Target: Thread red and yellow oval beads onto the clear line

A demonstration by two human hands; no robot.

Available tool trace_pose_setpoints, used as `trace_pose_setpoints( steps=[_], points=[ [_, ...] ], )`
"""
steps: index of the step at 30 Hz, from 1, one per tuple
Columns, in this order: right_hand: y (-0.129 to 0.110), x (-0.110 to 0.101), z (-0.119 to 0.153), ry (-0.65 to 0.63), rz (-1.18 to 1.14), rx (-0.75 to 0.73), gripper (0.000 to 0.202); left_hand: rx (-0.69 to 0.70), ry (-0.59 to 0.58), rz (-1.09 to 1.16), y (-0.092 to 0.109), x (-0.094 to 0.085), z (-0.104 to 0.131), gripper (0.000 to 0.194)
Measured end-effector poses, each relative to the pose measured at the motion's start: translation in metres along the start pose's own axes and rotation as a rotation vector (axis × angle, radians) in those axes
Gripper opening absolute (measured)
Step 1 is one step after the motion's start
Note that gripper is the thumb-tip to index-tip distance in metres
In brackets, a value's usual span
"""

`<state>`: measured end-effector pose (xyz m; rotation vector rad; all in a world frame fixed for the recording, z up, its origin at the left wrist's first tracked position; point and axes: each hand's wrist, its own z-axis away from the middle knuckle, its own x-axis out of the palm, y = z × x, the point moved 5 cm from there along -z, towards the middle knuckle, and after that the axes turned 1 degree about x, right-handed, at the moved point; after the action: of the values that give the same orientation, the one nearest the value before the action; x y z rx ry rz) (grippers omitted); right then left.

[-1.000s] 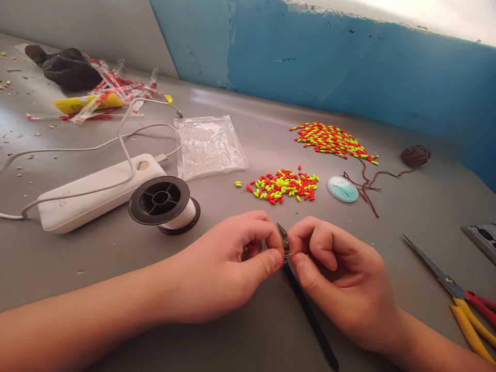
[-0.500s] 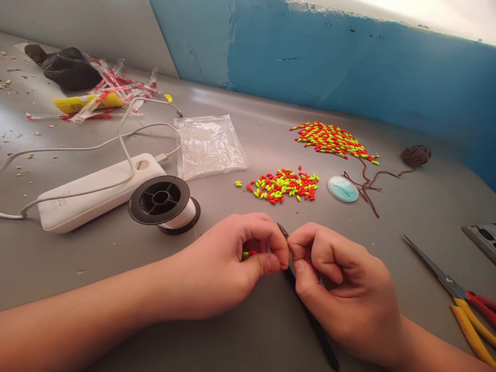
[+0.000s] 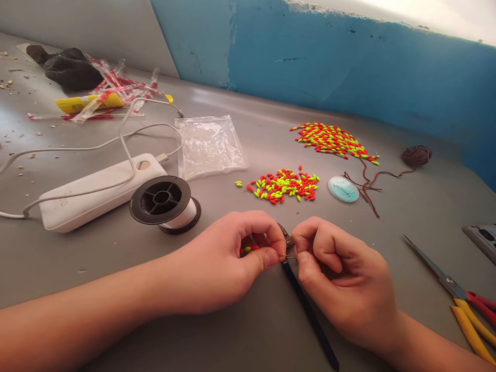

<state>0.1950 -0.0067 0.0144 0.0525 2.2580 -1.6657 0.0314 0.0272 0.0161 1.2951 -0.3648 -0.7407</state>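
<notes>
**Fine wire pinched between your two hands, over the blue-handled tool**

- Left hand (image 3: 228, 263): curled, thumb and forefinger pressed together on the left end of a thin wire (image 3: 285, 256). A few red and yellow-green beads (image 3: 248, 250) sit tucked under its curled fingers.
- Right hand (image 3: 341, 279): curled, thumb and forefinger closed on the wire's right end, just beside your left thumb tip. Whether it grips anything else, you cannot tell.
- Wire: its long axis runs left to right between the two pinches. Only a short span shows in the gap, so both hands are equally near to it.
- Blue-handled tool (image 3: 310, 315): lies on the grey table (image 3: 248, 341) beneath the gap. Its dark tip points away from you between the knuckles, its handle runs back toward you under your right hand, crosswise to the wire.
- Beyond your fingertips: a loose bead pile (image 3: 284, 185), near. Farther right, a larger bead heap (image 3: 331, 139).
- Beyond your left hand: a spool of line (image 3: 165, 202), near.
- Right of your right hand, well apart: red- and yellow-handled pliers (image 3: 461, 299).
</notes>
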Motion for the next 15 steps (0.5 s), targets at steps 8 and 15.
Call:
trace_pose_setpoints(
  steps=[8, 15],
  points=[
    [0.013, 0.000, -0.006, -0.032, -0.144, 0.163, 0.023, -0.084, 0.068, 0.153, -0.010, -0.001, -0.003, 0.018],
    [0.027, -0.001, -0.009, 0.041, -0.252, 0.272, 0.016, -0.149, 0.129, 0.268, -0.014, -0.005, -0.006, 0.022]
  ],
)
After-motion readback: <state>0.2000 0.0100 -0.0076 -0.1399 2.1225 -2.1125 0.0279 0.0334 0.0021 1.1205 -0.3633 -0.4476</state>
